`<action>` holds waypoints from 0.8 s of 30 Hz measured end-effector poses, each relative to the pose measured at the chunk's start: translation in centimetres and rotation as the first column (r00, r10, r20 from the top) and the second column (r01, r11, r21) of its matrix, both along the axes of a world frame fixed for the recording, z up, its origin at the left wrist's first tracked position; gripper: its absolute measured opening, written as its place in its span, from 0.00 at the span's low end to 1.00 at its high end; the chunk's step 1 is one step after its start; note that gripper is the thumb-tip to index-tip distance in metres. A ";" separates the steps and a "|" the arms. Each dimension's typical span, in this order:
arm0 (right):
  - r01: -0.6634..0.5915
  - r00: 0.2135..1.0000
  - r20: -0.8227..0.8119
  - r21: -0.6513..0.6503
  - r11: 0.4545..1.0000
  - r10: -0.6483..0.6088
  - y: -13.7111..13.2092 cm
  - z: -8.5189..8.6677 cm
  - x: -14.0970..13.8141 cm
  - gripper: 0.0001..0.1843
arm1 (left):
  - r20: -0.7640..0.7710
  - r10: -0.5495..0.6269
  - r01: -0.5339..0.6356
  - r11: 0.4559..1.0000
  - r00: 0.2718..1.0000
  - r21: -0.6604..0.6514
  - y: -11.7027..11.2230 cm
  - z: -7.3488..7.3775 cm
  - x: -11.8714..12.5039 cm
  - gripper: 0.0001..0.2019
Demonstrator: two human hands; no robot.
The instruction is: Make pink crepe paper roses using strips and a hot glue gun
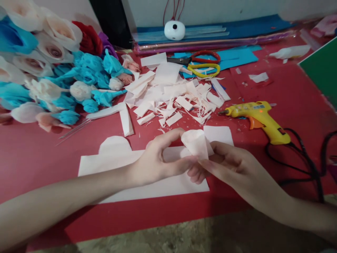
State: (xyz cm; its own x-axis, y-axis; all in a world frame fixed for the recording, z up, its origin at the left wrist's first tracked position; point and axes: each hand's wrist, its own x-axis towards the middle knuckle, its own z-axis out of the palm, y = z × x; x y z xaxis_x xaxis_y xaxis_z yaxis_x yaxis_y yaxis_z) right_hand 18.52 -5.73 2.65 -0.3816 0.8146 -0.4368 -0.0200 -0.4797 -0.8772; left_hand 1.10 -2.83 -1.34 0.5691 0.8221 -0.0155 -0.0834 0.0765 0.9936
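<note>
Pale pink crepe paper, curled into a small petal cone [196,142], is pinched by both hands above the table. My left hand [165,158] has its thumb at the cone's base and its index finger arched to the upper left edge. My right hand [231,165] holds the lower right side between thumb and fingers; some fingertips are hidden behind the paper. Beneath the hands lies a large white sheet [147,193]. A rounded paper piece [115,144] sticks out behind the sheet's far edge, and a rectangular paper piece [219,134] lies beyond my right hand.
Pale paper scraps [171,95] are heaped mid-table, with scissors [205,63] behind them. A yellow glue gun [255,114] lies right, its black cable [302,158] trailing to the edge. Crepe paper flowers [52,66] fill the left. A glue bottle [292,52] lies far right.
</note>
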 end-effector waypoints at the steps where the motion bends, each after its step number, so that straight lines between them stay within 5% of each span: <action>1: 0.003 1.000 0.015 -0.003 1.000 -0.003 0.0 0.0 0.0 0.06 | 0.002 -0.007 0.008 1.000 1.000 -0.020 0.0 0.0 0.0 0.12; 10: -0.037 0.995 0.097 0.066 0.997 0.030 -0.3 -0.4 0.3 0.06 | 0.141 -0.072 0.097 0.979 0.987 -0.179 -0.4 -0.1 0.5 0.10; 17: -0.042 0.995 0.094 0.058 0.997 0.037 -0.2 -0.5 0.4 0.07 | 0.116 -0.042 0.062 0.982 0.992 -0.177 -0.4 -0.1 0.3 0.10; 24: -0.014 0.998 0.069 0.069 0.998 0.009 -0.4 -0.3 0.4 0.05 | -0.001 0.125 -0.123 0.980 0.992 0.159 0.1 -0.1 0.1 0.26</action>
